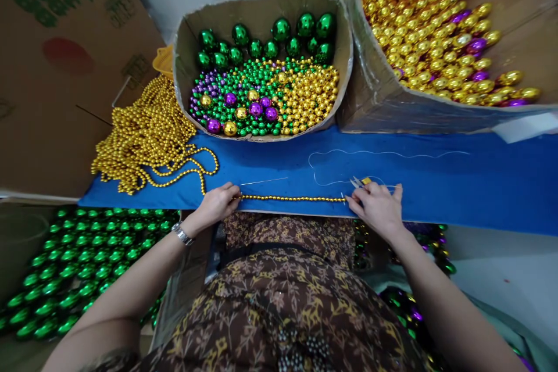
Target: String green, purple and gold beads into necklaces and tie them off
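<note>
Apparently the step is drawing the gold bead strand [292,198] straight: the left hand [218,202] pinches one end, while the right hand [377,206] curls at the other, its exact hold unclear, small snips [358,182] by its fingers. The strand spans between both grips; the next move seems to call for steady tension.

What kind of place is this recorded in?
Probably a small bead workshop: a cardboard box holds loose green, gold and purple beads, gold strands are piled on the blue table, and one gold strand stretches between the left hand and right hand.
</note>
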Tool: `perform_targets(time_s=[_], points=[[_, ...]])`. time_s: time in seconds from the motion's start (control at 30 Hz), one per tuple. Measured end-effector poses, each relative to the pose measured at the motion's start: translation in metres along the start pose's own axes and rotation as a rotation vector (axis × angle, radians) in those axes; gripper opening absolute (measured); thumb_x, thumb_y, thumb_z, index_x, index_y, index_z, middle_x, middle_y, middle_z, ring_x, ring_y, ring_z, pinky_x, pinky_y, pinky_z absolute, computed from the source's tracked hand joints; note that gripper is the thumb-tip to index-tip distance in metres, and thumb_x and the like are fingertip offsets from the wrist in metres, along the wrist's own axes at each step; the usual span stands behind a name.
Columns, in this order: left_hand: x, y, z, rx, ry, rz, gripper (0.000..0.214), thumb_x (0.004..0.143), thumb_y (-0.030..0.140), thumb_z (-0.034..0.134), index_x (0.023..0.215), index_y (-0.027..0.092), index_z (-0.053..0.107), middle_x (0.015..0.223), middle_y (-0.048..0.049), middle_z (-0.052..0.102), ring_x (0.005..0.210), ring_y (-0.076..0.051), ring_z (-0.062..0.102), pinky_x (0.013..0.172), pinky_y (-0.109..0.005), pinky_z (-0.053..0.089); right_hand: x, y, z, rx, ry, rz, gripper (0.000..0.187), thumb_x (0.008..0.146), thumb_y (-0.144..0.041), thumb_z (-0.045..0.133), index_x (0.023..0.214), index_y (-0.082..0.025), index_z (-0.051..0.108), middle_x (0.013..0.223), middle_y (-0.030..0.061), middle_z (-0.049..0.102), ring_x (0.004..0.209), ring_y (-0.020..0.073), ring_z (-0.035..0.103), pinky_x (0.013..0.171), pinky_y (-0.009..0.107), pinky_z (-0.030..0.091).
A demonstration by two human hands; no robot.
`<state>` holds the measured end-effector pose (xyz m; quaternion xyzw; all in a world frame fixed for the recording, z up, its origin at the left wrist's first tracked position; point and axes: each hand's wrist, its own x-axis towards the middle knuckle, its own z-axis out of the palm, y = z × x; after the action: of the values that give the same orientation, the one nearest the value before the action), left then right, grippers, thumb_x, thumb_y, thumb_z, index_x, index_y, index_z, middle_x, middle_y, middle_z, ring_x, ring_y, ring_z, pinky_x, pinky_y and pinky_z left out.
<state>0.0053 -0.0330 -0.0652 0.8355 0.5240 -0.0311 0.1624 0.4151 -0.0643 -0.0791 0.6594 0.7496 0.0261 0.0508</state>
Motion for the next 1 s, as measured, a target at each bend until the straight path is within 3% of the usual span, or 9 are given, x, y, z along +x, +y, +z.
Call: perform_targets(time_s=[0.27, 0.37, 0.47, 0.57, 0.67, 0.73, 0.8, 0.9, 1.0], points=[[0.029, 0.009, -0.028, 0.226, 0.122, -0.100, 0.028, 0.093, 0.028, 0.038, 0.103, 0.017, 0.061, 0.095, -0.0104, 0.060, 0.072, -0.020, 0.061, 0.051, -0.026, 0.033, 0.033, 0.012, -0.021, 0.028, 0.128, 0.064, 0.039, 0.092, -0.047, 0.044, 0.082, -0.021, 0.071, 0.088, 0.0069, 0.060, 0.084, 0.0219, 0.051, 0.099, 0.059, 0.022], [0.049, 0.013, -0.043, 0.136, 0.139, -0.127, 0.028, 0.090, 0.029, 0.039, 0.097, 0.016, 0.063, 0.095, -0.0109, 0.061, 0.073, -0.021, 0.061, 0.055, -0.027, 0.036, 0.056, 0.019, -0.025, 0.008, 0.141, 0.113, 0.037, 0.093, -0.042, 0.042, 0.087, -0.020, 0.071, 0.094, 0.0088, 0.060, 0.086, 0.0231, 0.053, 0.095, 0.056, 0.027], [0.065, 0.015, -0.053, -0.152, 0.104, -0.105, 0.026, 0.086, 0.031, 0.042, 0.086, 0.016, 0.064, 0.083, -0.0068, 0.064, 0.072, -0.019, 0.060, 0.061, -0.027, 0.040, 0.074, 0.012, -0.028, -0.019, 0.042, 0.161, 0.030, 0.091, -0.034, 0.045, 0.099, -0.019, 0.070, 0.112, 0.0145, 0.058, 0.090, 0.0256, 0.056, 0.083, 0.046, 0.039], [0.074, 0.020, -0.058, -0.527, 0.051, -0.073, 0.025, 0.081, 0.033, 0.044, 0.078, 0.015, 0.062, 0.067, -0.0019, 0.060, 0.065, -0.015, 0.055, 0.060, -0.025, 0.040, 0.083, -0.030, -0.034, 0.093, -0.033, 0.054, 0.032, 0.092, -0.031, 0.045, 0.118, -0.024, 0.063, 0.131, 0.0138, 0.052, 0.093, 0.0259, 0.059, 0.073, 0.037, 0.044], [0.074, 0.032, -0.063, -0.762, 0.007, -0.065, 0.026, 0.080, 0.038, 0.049, 0.076, 0.015, 0.061, 0.061, 0.0012, 0.054, 0.057, -0.012, 0.047, 0.054, -0.022, 0.037, 0.089, -0.099, -0.042, 0.418, -0.008, -0.235, 0.040, 0.095, -0.037, 0.044, 0.133, -0.027, 0.051, 0.133, 0.0081, 0.054, 0.100, 0.0197, 0.060, 0.076, 0.029, 0.046], [0.070, 0.036, -0.067, -0.798, -0.004, -0.049, 0.030, 0.079, 0.044, 0.053, 0.072, 0.016, 0.060, 0.059, 0.0021, 0.052, 0.056, -0.011, 0.044, 0.052, -0.021, 0.036, 0.097, -0.140, -0.046, 0.550, -0.001, -0.471, 0.041, 0.094, -0.041, 0.049, 0.132, -0.025, 0.051, 0.128, 0.0055, 0.059, 0.108, 0.0160, 0.058, 0.083, 0.024, 0.044], [0.064, 0.030, -0.073, -0.762, 0.005, -0.028, 0.035, 0.077, 0.049, 0.057, 0.068, 0.016, 0.058, 0.059, 0.0019, 0.051, 0.056, -0.011, 0.043, 0.052, -0.021, 0.035, 0.107, -0.159, -0.046, 0.482, -0.082, -0.545, 0.028, 0.097, -0.042, 0.045, 0.116, -0.028, 0.061, 0.111, -0.0009, 0.066, 0.098, 0.0107, 0.061, 0.078, 0.019, 0.043], [0.052, -0.007, -0.082, -0.653, 0.087, -0.073, 0.037, 0.076, 0.052, 0.060, 0.065, 0.017, 0.058, 0.060, 0.0016, 0.052, 0.059, -0.012, 0.044, 0.053, -0.021, 0.037, 0.114, -0.126, -0.041, 0.367, -0.107, -0.402, 0.027, 0.098, -0.043, 0.041, 0.108, -0.030, 0.063, 0.107, -0.0012, 0.067, 0.087, 0.0128, 0.064, 0.070, 0.022, 0.043], [0.039, -0.056, -0.085, -0.609, 0.247, -0.256, 0.038, 0.074, 0.054, 0.061, 0.072, 0.016, 0.061, 0.062, 0.0012, 0.057, 0.057, -0.011, 0.047, 0.052, -0.021, 0.041, 0.106, -0.038, -0.036, 0.223, -0.111, -0.151, 0.030, 0.099, -0.037, 0.038, 0.111, -0.026, 0.063, 0.110, 0.0063, 0.065, 0.083, 0.0169, 0.064, 0.066, 0.025, 0.043]])
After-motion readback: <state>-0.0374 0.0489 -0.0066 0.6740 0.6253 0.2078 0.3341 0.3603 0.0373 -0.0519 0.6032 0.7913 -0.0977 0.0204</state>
